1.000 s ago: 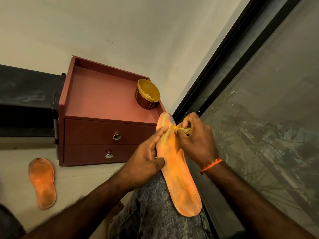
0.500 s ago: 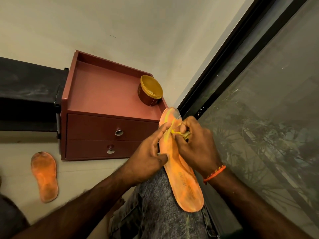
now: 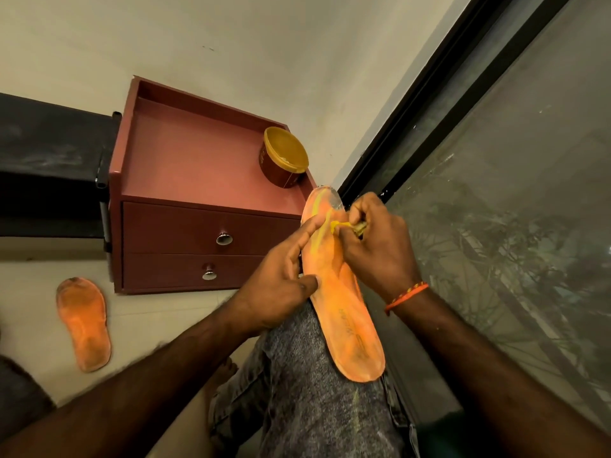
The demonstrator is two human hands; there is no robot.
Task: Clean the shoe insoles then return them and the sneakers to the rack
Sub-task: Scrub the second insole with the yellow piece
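An orange insole (image 3: 347, 312) lies lengthwise on my knee in grey jeans, toe end pointing away. My left hand (image 3: 281, 276) pins its left edge with thumb and forefinger. My right hand (image 3: 377, 242) is closed on a small yellow scrubbing tool (image 3: 347, 225), whose tip presses on the insole near the toe. A yellow streak runs along the insole there. A second orange insole (image 3: 84, 322) lies flat on the floor at the left, apart from both hands. No sneakers or rack are in sight.
A dark red two-drawer cabinet (image 3: 198, 246) stands against the wall ahead, with a brown tub with a yellow lid (image 3: 284, 158) on top. A glass window with a black frame (image 3: 429, 104) runs along the right. A black surface (image 3: 49, 166) sits at left.
My right hand with the yellow tool has shifted slightly toward the insole's toe. The view has tilted a little; the left hand keeps its hold.
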